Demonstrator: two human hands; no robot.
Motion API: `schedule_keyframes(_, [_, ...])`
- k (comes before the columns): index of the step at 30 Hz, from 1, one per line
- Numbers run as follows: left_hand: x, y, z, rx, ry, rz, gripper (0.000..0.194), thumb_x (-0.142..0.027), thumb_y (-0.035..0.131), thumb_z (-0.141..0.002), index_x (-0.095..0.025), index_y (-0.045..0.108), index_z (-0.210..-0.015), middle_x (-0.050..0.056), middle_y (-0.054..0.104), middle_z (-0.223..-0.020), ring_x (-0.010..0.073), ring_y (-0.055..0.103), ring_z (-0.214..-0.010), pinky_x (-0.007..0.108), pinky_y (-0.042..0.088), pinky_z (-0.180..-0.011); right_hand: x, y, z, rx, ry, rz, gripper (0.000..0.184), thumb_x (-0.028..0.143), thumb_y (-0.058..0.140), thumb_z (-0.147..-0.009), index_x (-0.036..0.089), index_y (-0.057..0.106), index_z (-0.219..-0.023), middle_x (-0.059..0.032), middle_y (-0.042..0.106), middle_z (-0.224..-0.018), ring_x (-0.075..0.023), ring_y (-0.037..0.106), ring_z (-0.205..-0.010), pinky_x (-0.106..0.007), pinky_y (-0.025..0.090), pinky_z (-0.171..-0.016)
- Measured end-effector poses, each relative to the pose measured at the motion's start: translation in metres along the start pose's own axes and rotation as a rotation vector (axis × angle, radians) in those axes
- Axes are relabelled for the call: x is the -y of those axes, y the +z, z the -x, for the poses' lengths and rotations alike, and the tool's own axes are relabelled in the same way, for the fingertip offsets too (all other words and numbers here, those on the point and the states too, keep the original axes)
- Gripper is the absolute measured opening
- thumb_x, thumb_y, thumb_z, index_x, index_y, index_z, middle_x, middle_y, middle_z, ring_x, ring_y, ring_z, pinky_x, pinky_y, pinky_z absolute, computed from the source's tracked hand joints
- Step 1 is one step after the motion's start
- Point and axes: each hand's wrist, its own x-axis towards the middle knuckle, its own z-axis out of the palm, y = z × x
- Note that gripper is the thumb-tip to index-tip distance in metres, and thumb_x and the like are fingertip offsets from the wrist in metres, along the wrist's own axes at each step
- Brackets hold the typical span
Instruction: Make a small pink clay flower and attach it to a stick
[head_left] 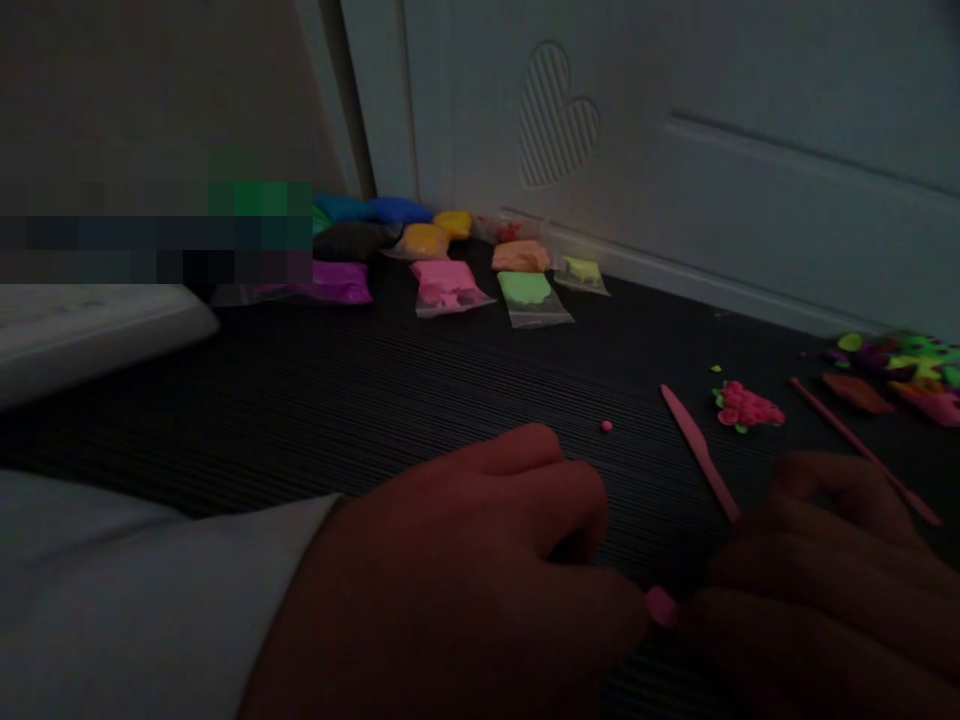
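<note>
My left hand [480, 570] and my right hand [832, 590] meet low in the dim view, fingers curled. Between their fingertips sits a small pink clay piece [661, 606], pinched from both sides. A white sleeve covers my left forearm. Just beyond my right hand lies a pink plastic knife tool [699, 450]. A tiny pink clay ball [606, 427] rests on the dark ribbed mat [300, 400] ahead of my left hand. A pink clay flower with green leaves [746, 406] lies behind the knife.
Several bags of coloured clay lie at the back by a white door: pink [446, 283], green [527, 292], orange [520, 256], purple [339, 281], yellow [424, 240]. A thin pink stick tool [862, 450] and a multicoloured clay pile [911, 375] lie at right.
</note>
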Motion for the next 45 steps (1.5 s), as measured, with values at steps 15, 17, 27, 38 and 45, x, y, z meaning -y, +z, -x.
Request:
schedule_keyframes(15, [0.010,0.015,-0.003,-0.185,0.200,-0.027,0.014,-0.034,0.051,-0.067,-0.025,0.058,-0.059,-0.002,0.041,-0.056,0.0105,0.029,-0.052,0.019,0.023,-0.041,-0.003,0.001,-0.001,-0.021,-0.097,0.058,0.015,0.027,0.043,-0.079,0.027,0.058,-0.081,0.0067,0.055,-0.062,-0.0072,0.048,-0.055,-0.033,0.027,-0.077])
schedule_keyframes(17, [0.009,0.015,-0.003,-0.167,0.114,-0.024,0.018,-0.036,0.049,-0.069,-0.024,0.058,-0.059,-0.001,0.039,-0.055,0.0102,0.028,-0.050,0.019,0.024,-0.041,-0.004,0.002,0.000,-0.019,-0.096,0.058,0.017,0.027,0.040,-0.080,0.028,0.058,-0.083,0.0063,0.055,-0.063,-0.0075,0.049,-0.056,-0.033,0.026,-0.077])
schedule_keyframes(27, [0.004,0.008,-0.004,-0.091,0.053,0.050,0.024,-0.041,0.045,-0.068,-0.023,0.060,-0.062,0.000,0.042,-0.055,0.0101,0.030,-0.050,0.018,0.024,-0.037,-0.003,0.003,-0.002,-0.026,-0.097,0.083,0.021,0.030,0.037,-0.082,0.026,0.057,-0.078,0.0058,0.054,-0.060,-0.0072,0.048,-0.056,-0.033,0.028,-0.074])
schedule_keyframes(38, [0.010,0.011,-0.004,-0.067,0.111,0.091,0.024,-0.043,0.044,-0.069,-0.026,0.061,-0.067,0.000,0.043,-0.057,0.0112,0.032,-0.053,0.020,0.028,-0.041,-0.001,0.003,-0.003,-0.023,-0.056,0.041,0.018,0.025,0.039,-0.080,0.025,0.057,-0.079,0.0043,0.053,-0.061,-0.0087,0.048,-0.055,-0.035,0.030,-0.074])
schedule_keyframes(45, [0.006,0.014,-0.005,-0.101,0.060,0.043,0.027,-0.043,0.042,-0.072,-0.023,0.059,-0.063,-0.001,0.041,-0.055,0.0104,0.032,-0.052,0.019,0.026,-0.040,-0.003,0.003,0.000,-0.019,-0.089,0.029,0.016,0.029,0.040,-0.080,0.025,0.056,-0.084,0.0041,0.054,-0.061,-0.0087,0.047,-0.056,-0.035,0.030,-0.074])
